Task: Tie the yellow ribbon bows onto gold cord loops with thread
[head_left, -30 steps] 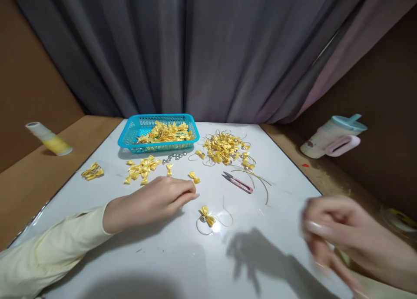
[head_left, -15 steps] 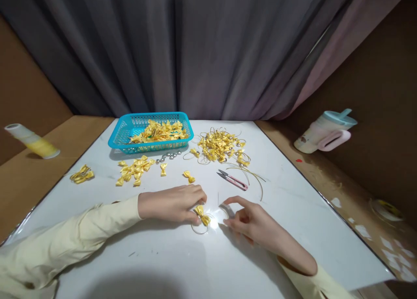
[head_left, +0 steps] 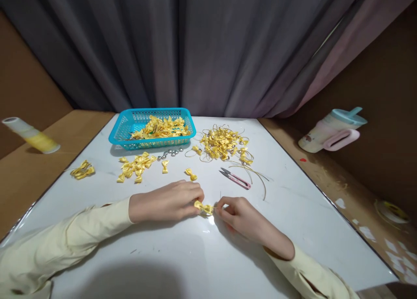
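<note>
Over the surface (head_left: 195, 264), I have left fingers (head_left: 196, 193) pinching a yellow bow (head_left: 205, 208), right fingers (head_left: 224, 202) its cord (head_left: 215, 208). Corded bows (head_left: 221, 143) lie heaped beyond; plain bows (head_left: 138, 163) apparently remain.

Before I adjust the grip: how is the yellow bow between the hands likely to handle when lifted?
The yellow bow probably weighs little, being small folded ribbon. Its sheen suggests a slippery surface, and its puffed loops could crush if pinched hard. The thin cord by the right hand may spring, since loose cords nearby hold curves.
</note>
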`<state>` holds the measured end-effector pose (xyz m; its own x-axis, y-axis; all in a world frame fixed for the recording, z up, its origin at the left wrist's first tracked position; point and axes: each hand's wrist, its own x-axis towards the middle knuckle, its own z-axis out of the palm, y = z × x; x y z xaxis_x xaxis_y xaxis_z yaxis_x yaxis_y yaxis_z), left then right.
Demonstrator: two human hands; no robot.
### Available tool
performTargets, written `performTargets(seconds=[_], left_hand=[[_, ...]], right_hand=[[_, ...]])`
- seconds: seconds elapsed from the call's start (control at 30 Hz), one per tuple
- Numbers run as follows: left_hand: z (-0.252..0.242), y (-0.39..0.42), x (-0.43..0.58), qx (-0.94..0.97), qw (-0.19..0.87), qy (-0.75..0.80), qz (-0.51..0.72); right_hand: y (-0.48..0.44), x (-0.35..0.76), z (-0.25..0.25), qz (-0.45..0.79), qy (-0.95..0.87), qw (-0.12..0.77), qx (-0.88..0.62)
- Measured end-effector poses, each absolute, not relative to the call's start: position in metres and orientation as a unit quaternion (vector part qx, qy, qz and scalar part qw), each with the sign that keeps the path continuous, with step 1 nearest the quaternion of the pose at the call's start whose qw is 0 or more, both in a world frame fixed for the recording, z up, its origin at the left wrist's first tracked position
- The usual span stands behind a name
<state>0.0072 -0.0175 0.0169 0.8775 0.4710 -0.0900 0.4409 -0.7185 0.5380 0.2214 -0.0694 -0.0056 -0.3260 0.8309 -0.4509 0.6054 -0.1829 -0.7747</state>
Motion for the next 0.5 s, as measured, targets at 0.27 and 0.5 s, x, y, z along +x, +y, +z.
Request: performTargets(seconds=[0.27, 0.5], left_hand=[[0.021, -0.016, 0.003, 0.91, 0.297, 0.285, 0.042], [0.014, -0.015, 0.004, 0.907, 0.304, 0.284, 0.06]], right_hand=[[-0.058, 0.221, 0.008, 0.504, -0.583, 0.296, -0.564], [-0.042, 0.21, 0.021, 0.567, -0.439, 0.471, -0.515]])
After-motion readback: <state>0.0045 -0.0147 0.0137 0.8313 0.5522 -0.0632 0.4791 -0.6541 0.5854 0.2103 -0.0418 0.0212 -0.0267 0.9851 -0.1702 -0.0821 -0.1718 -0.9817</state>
